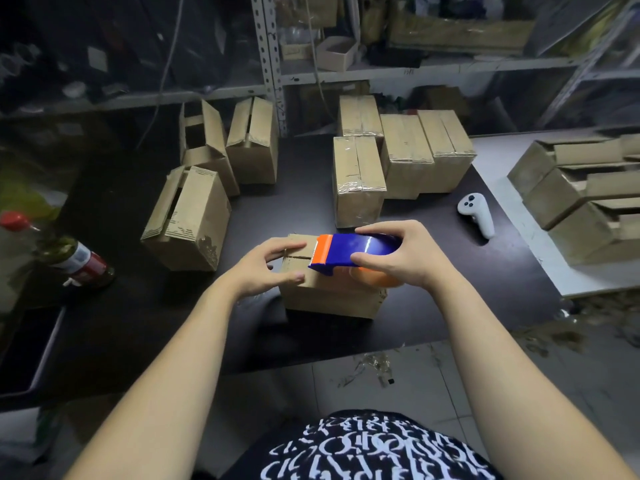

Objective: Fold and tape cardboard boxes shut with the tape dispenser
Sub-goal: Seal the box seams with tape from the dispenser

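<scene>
A small cardboard box (329, 297) sits on the dark table in front of me, its top flaps folded shut with a seam showing. My right hand (408, 254) grips a blue and orange tape dispenser (349, 252) that rests on the box top, orange end toward the left. My left hand (266, 266) presses on the box's left end, thumb on the near side and fingers over the top flaps.
Three unsealed boxes (194, 216) stand at the back left, several taped boxes (360, 181) at the back right. A white controller (476, 213) lies to the right. A bottle (74, 259) stands at the left. More boxes (581, 195) are stacked on a white surface at far right.
</scene>
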A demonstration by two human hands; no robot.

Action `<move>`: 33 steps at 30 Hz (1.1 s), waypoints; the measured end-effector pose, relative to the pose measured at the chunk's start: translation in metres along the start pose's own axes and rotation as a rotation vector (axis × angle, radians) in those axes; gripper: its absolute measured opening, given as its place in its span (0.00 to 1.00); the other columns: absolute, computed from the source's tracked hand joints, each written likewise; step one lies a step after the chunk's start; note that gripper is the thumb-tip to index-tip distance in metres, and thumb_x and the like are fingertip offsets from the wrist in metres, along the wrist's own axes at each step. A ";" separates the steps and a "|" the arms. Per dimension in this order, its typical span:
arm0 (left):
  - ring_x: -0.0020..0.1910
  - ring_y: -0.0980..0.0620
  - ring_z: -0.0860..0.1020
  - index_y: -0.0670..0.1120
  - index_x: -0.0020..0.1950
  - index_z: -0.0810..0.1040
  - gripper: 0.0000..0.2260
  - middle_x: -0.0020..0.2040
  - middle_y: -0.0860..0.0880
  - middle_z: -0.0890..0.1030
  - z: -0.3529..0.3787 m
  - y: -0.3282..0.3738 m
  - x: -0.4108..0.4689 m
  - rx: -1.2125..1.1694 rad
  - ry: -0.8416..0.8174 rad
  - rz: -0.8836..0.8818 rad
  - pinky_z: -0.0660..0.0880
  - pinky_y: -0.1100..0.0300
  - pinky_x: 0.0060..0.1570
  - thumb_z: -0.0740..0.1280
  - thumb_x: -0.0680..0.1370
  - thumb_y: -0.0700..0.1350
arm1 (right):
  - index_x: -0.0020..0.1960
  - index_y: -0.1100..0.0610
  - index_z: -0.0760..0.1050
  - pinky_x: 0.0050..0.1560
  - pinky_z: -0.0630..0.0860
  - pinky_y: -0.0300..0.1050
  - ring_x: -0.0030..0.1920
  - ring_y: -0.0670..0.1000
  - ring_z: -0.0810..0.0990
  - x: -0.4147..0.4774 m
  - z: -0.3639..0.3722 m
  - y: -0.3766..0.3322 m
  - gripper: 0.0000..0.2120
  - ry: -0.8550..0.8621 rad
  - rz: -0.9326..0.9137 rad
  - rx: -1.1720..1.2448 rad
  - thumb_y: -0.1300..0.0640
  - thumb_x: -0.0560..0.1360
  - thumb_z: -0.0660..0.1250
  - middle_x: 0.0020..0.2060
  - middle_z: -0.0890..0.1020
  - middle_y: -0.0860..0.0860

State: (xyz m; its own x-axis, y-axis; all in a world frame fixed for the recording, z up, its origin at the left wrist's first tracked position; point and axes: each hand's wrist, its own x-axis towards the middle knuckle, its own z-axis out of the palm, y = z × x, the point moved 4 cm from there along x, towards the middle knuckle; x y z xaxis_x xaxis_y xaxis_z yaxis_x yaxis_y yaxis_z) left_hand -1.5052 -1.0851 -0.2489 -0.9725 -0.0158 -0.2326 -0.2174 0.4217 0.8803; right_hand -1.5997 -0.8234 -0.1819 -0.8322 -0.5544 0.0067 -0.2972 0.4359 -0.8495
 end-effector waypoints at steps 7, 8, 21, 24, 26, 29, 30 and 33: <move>0.67 0.62 0.69 0.61 0.72 0.74 0.30 0.72 0.58 0.69 0.001 0.000 0.007 0.085 -0.015 0.004 0.67 0.68 0.56 0.75 0.70 0.59 | 0.58 0.46 0.86 0.52 0.78 0.33 0.53 0.40 0.82 -0.003 -0.015 0.003 0.20 0.002 0.016 -0.013 0.50 0.67 0.82 0.52 0.86 0.40; 0.67 0.62 0.69 0.61 0.72 0.74 0.30 0.72 0.58 0.69 0.000 -0.001 0.008 0.089 -0.019 0.004 0.68 0.67 0.57 0.76 0.70 0.60 | 0.57 0.46 0.86 0.52 0.78 0.34 0.53 0.40 0.82 -0.003 -0.016 0.003 0.20 -0.002 0.018 -0.013 0.50 0.67 0.82 0.52 0.86 0.39; 0.66 0.63 0.70 0.61 0.72 0.74 0.28 0.70 0.60 0.71 -0.004 0.007 0.018 0.154 -0.044 -0.008 0.69 0.58 0.64 0.77 0.72 0.56 | 0.57 0.45 0.84 0.53 0.80 0.38 0.52 0.42 0.84 -0.001 -0.044 0.012 0.16 -0.119 0.081 -0.002 0.51 0.70 0.81 0.50 0.86 0.41; 0.67 0.63 0.70 0.62 0.71 0.75 0.29 0.70 0.60 0.72 -0.005 0.005 0.019 0.145 -0.047 -0.012 0.70 0.58 0.64 0.77 0.71 0.58 | 0.62 0.44 0.83 0.55 0.80 0.39 0.55 0.42 0.83 -0.006 -0.050 0.014 0.17 -0.198 0.124 0.053 0.52 0.73 0.78 0.54 0.86 0.42; 0.67 0.65 0.70 0.63 0.71 0.75 0.29 0.70 0.61 0.72 -0.004 0.005 0.019 0.146 -0.049 -0.010 0.70 0.59 0.63 0.77 0.71 0.59 | 0.63 0.45 0.83 0.56 0.81 0.40 0.56 0.42 0.83 -0.008 -0.054 0.015 0.18 -0.183 0.123 0.057 0.53 0.74 0.78 0.54 0.86 0.42; 0.68 0.61 0.71 0.62 0.70 0.75 0.28 0.70 0.61 0.72 -0.004 0.008 0.020 0.152 -0.044 -0.009 0.71 0.56 0.65 0.77 0.71 0.58 | 0.63 0.46 0.83 0.57 0.81 0.41 0.55 0.42 0.83 -0.008 -0.051 0.017 0.19 -0.169 0.131 0.060 0.53 0.73 0.79 0.53 0.86 0.42; 0.68 0.61 0.71 0.63 0.70 0.75 0.28 0.70 0.61 0.73 -0.004 0.009 0.020 0.151 -0.043 -0.009 0.71 0.55 0.65 0.77 0.71 0.58 | 0.62 0.46 0.84 0.57 0.81 0.40 0.54 0.41 0.83 -0.008 -0.049 0.016 0.18 -0.154 0.134 0.059 0.54 0.73 0.79 0.52 0.86 0.41; 0.69 0.62 0.71 0.66 0.70 0.75 0.28 0.71 0.63 0.73 -0.007 0.008 0.020 0.140 -0.070 -0.020 0.70 0.51 0.71 0.77 0.71 0.61 | 0.54 0.46 0.86 0.52 0.78 0.35 0.50 0.41 0.84 -0.013 -0.056 0.017 0.12 0.014 0.093 0.000 0.58 0.72 0.76 0.47 0.87 0.40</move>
State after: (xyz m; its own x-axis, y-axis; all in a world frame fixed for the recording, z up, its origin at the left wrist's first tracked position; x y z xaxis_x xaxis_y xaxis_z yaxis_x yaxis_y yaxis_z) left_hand -1.5272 -1.0881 -0.2435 -0.9588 0.0356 -0.2818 -0.2179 0.5442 0.8102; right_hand -1.6203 -0.7691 -0.1669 -0.8626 -0.5017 -0.0655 -0.2180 0.4853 -0.8467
